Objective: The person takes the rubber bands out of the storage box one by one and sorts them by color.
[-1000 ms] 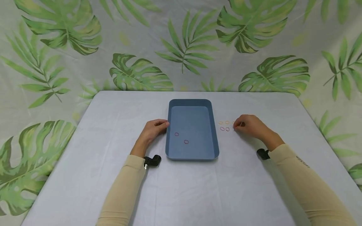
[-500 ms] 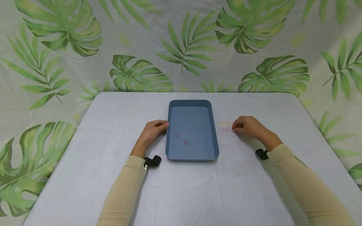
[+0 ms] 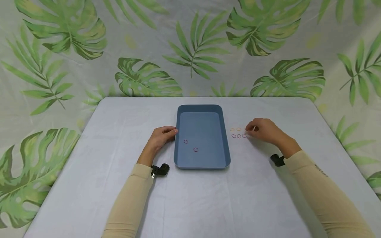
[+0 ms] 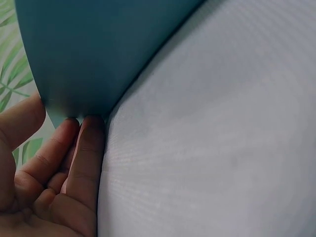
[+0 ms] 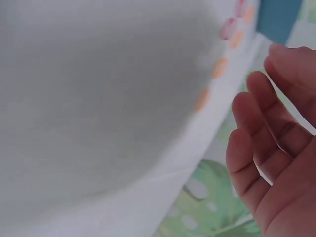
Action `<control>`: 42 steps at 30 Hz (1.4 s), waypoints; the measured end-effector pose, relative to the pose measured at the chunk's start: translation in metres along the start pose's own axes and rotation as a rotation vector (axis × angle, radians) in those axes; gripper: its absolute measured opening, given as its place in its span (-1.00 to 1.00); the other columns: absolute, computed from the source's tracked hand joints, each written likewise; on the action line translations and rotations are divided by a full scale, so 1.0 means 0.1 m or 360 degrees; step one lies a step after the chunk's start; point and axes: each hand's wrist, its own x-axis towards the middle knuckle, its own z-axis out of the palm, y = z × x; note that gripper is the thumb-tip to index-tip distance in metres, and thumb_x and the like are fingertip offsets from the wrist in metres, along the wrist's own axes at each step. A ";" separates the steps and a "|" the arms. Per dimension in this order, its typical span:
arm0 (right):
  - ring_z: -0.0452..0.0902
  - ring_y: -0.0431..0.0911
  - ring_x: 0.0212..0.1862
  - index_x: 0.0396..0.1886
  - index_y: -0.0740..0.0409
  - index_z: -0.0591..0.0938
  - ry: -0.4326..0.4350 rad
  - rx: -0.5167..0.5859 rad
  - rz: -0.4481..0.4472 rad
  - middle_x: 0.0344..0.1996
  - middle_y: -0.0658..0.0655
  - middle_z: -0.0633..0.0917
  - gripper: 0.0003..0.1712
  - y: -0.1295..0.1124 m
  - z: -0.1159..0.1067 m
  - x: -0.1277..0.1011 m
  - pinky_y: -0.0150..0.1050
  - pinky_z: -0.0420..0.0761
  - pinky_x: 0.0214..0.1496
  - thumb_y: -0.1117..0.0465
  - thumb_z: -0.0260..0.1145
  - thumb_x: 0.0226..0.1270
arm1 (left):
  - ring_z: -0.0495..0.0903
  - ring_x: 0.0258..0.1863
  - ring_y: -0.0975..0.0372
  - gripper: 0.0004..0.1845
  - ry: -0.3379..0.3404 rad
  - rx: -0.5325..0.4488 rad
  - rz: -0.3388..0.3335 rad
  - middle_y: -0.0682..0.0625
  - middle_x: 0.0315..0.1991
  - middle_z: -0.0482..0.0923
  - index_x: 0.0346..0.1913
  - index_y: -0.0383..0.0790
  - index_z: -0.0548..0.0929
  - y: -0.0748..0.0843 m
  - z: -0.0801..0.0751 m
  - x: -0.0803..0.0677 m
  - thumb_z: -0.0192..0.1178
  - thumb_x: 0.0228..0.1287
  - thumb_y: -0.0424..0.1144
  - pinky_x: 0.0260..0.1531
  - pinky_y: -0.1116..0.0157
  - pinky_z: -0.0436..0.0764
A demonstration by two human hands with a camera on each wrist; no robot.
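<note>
My left hand (image 3: 162, 137) is at the left side of a blue-grey tray (image 3: 202, 165); in the left wrist view its straight fingers (image 4: 86, 148) touch the tray's outer wall (image 4: 94, 54), with the thumb at the rim. Right of the tray, my right hand (image 3: 263, 129) hovers by two short rows of small rubber bands, its fingers (image 5: 259, 123) loosely bent and holding nothing. The nearer row has magenta bands (image 3: 239, 136), the farther one orange bands (image 3: 232, 129), partly hidden by the fingertips. Two dark red bands (image 3: 195, 149) lie inside the tray.
A white cloth (image 3: 196, 201) covers the table, with a leaf-patterned curtain (image 3: 202, 43) hanging behind it. Each wrist carries a small black camera (image 3: 160, 169). The bands look blurred in the right wrist view.
A third magenta band has come to lie at the right end of the nearer row. My right hand has let it go and drawn back slightly up and right. The left hand stays put.
</note>
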 end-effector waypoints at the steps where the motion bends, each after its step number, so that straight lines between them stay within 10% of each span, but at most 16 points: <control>1: 0.61 -0.02 -0.23 -0.16 0.25 0.74 0.0021 0.0006 -0.0021 -0.26 0.18 0.75 -0.84 -0.02 -0.02 0.00 -0.14 0.59 -0.19 0.33 0.35 0.29 | 0.61 0.17 0.10 -0.58 0.0000 0.0013 0.0000 -0.16 0.21 0.61 0.18 -0.26 0.63 0.00 0.00 0.00 0.28 0.35 -0.12 0.25 0.15 0.58; 14: 0.60 -0.08 -0.17 -0.10 0.14 0.72 0.0002 0.0182 -0.0363 -0.18 0.08 0.74 -0.84 -0.77 -0.27 0.23 -0.17 0.60 -0.16 0.26 0.33 0.38 | 0.60 0.19 0.07 -0.56 -0.0012 0.0037 0.0010 -0.18 0.23 0.59 0.21 -0.27 0.61 0.00 0.00 0.00 0.26 0.37 -0.12 0.25 0.14 0.58; 23: 0.64 -0.05 -0.21 -0.18 0.14 0.76 -0.0062 0.0108 -0.0671 -0.20 0.08 0.72 -0.87 -1.22 0.10 0.31 -0.15 0.66 -0.18 0.31 0.35 0.32 | 0.60 0.19 0.06 -0.55 -0.0035 0.0006 0.0025 -0.21 0.23 0.58 0.21 -0.30 0.61 0.01 -0.01 -0.01 0.27 0.36 -0.13 0.26 0.15 0.57; 42: 0.63 -0.06 -0.11 -0.19 0.07 0.77 -0.0147 -0.0098 -0.0467 -0.22 0.04 0.71 -0.87 -1.48 0.59 0.34 -0.12 0.66 -0.03 0.22 0.38 0.30 | 0.62 0.17 0.08 -0.57 -0.0013 -0.0007 0.0030 -0.21 0.20 0.61 0.19 -0.32 0.62 -0.01 -0.01 0.01 0.27 0.36 -0.16 0.23 0.17 0.59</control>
